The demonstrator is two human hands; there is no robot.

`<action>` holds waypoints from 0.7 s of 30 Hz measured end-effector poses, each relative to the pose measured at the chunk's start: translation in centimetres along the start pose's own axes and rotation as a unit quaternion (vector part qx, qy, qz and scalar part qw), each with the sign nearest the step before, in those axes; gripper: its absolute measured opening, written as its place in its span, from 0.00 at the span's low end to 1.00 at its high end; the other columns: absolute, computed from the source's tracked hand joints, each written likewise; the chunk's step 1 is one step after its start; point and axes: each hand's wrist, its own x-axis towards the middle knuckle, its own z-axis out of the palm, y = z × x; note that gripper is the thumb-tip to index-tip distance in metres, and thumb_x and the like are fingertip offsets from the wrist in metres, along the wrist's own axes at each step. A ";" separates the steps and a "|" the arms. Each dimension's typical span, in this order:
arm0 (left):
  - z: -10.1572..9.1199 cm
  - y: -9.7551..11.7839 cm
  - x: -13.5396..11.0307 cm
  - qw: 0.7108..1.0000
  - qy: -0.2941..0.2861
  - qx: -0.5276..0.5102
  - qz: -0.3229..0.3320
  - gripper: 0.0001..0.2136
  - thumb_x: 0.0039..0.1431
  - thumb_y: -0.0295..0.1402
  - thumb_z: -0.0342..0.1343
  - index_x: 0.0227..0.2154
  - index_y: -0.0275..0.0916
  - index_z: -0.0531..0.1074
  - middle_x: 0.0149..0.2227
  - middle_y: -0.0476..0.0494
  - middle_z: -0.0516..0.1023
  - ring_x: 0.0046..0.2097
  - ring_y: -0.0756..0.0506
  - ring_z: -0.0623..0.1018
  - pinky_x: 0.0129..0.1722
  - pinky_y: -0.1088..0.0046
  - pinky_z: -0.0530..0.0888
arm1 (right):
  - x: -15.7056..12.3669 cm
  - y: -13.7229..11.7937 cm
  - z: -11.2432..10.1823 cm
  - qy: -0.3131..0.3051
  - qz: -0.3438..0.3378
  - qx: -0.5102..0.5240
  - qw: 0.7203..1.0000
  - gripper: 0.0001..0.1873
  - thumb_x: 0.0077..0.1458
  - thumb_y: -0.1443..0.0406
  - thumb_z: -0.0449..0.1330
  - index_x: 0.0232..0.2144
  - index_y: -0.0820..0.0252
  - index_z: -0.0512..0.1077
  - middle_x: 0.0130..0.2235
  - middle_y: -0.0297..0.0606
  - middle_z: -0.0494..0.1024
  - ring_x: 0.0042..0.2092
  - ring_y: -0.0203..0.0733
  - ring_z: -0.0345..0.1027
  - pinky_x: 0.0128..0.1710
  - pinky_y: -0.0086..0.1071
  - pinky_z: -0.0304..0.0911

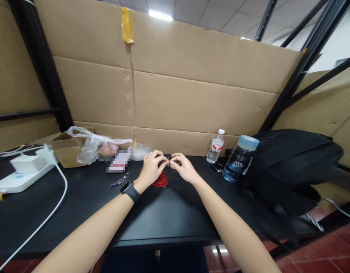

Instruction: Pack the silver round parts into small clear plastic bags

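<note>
In the middle of the desk, my left hand [152, 167] and my right hand [184, 168] meet fingertip to fingertip. Both are closed in a pinch on a small, thin, pale thing [168, 161] between them, too small to name. A bit of red shows at the left fingertips. Just below the hands lies a little heap of red cords [161, 181] on the black desktop. A dark watch [130, 191] is strapped round my left wrist. Left of that wrist lies a patterned strip with a metal key ring [119, 181].
Toward the left are a power strip [21, 178] with white cables, a cardboard box [69, 151] and a clear plastic bag [91, 148]. On the right stand a small water bottle [215, 148], a blue-lidded bottle [239, 161] and a black backpack [294, 167]. Cardboard [177, 102] walls the back.
</note>
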 end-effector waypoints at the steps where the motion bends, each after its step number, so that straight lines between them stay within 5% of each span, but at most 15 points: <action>1: 0.1 0.0 -0.1 1.000 -0.006 0.003 0.001 0.07 0.65 0.36 0.55 0.37 0.44 0.78 0.45 0.43 0.74 0.50 0.41 0.72 0.51 0.61 0.65 | 0.0 0.1 -0.1 -0.007 0.000 -0.015 1.000 0.11 0.61 0.58 0.60 0.33 0.58 0.77 0.52 0.43 0.72 0.52 0.45 0.69 0.48 0.37 0.67; 9: 0.1 0.3 -0.1 0.998 0.013 -0.059 -0.016 0.08 0.67 0.34 0.50 0.43 0.43 0.73 0.47 0.43 0.74 0.52 0.42 0.72 0.52 0.62 0.66 | -0.3 0.6 0.1 -0.011 -0.030 -0.126 0.992 0.06 0.60 0.64 0.61 0.31 0.57 0.76 0.52 0.43 0.71 0.57 0.48 0.63 0.58 0.46 0.57; 15: 0.7 -0.1 -0.5 0.997 -0.079 -0.022 0.010 0.07 0.62 0.38 0.58 0.40 0.46 0.78 0.49 0.46 0.75 0.52 0.40 0.72 0.52 0.60 0.64 | -0.3 0.4 -0.2 -0.012 -0.050 -0.115 0.992 0.05 0.61 0.65 0.61 0.31 0.57 0.75 0.53 0.43 0.70 0.58 0.48 0.61 0.58 0.45 0.58; 21: 1.0 -1.2 -0.4 0.996 -0.085 -0.001 -0.003 0.06 0.61 0.39 0.60 0.37 0.48 0.81 0.46 0.46 0.76 0.49 0.41 0.72 0.50 0.61 0.64 | -0.2 0.7 -0.3 -0.018 -0.046 -0.101 0.994 0.07 0.62 0.63 0.60 0.32 0.56 0.76 0.51 0.42 0.71 0.55 0.46 0.64 0.54 0.41 0.60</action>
